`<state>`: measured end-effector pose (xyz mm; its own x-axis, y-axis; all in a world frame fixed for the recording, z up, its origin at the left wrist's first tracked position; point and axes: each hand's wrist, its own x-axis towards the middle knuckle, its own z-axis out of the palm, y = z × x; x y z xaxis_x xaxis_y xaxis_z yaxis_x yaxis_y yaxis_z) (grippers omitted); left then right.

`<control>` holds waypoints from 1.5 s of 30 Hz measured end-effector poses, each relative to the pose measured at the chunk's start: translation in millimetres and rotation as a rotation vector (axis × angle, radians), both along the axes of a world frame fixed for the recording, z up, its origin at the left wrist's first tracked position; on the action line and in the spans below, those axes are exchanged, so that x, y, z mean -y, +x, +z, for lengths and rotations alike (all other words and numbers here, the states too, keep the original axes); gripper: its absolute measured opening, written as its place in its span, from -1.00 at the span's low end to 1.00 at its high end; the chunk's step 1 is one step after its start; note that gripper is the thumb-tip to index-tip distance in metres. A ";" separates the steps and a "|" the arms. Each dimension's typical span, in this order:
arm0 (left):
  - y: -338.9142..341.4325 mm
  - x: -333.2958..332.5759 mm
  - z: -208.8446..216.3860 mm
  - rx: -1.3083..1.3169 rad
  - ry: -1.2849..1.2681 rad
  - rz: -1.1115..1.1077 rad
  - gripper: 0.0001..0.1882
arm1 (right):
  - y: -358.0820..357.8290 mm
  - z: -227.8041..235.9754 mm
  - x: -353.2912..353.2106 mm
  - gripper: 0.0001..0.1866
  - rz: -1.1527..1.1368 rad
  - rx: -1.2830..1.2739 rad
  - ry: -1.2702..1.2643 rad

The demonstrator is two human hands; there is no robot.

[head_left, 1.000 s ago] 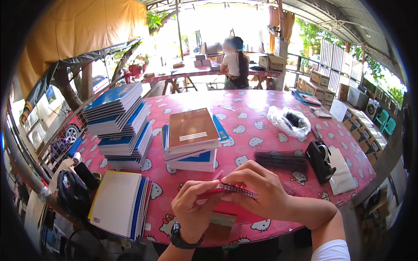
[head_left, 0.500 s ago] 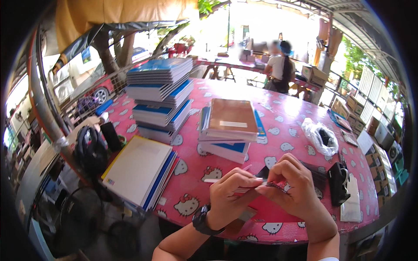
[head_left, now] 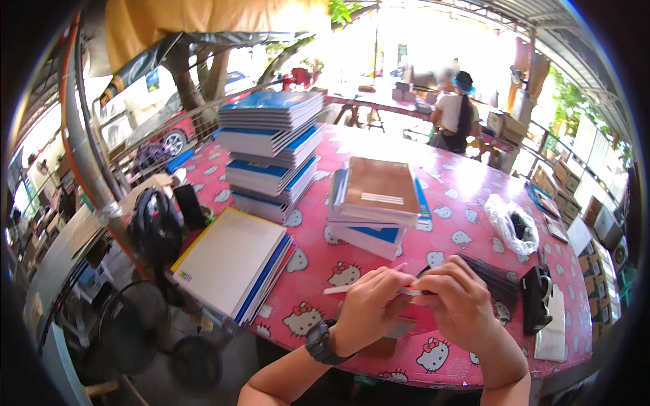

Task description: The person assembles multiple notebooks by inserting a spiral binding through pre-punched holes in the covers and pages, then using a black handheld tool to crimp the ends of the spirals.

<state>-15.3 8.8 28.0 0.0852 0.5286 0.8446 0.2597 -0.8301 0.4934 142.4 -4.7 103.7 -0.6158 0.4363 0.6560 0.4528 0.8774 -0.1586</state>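
Above the near part of the table my left hand, a dark watch on its wrist, is closed on a thin pale strip that sticks out to its left. My right hand pinches the strip's other end, close to my left fingertips. A small dark edge shows at the right fingers; the fingers hide most of the piece, and its kind is unclear. Beneath the hands lies a small brown and grey flat piece. Just beyond my right hand is a bundle of dark strips.
A tall stack of blue-covered books stands back left, with white-covered books before it. Brown-topped notebooks sit mid-table. To the right are a plastic bag, a black device and white paper. A person sits beyond.
My view has swung left, so the table's things sit further right. My right hand's raised knuckles have lowered, and the held piece now shows edge-on between both hands.
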 end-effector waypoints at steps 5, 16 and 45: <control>-79.9 11.2 1.9 0.355 -0.278 0.337 -0.84 | 11.8 21.0 3.8 -0.26 -0.293 -0.088 0.255; -344.9 41.4 -128.3 0.921 -0.364 0.743 -0.67 | 113.1 -154.3 -40.4 -0.81 -0.452 -0.315 -0.566; -157.1 -9.9 -77.1 -0.904 -0.771 1.150 -0.38 | 92.9 -224.9 -39.4 -0.91 -0.452 -0.434 -0.704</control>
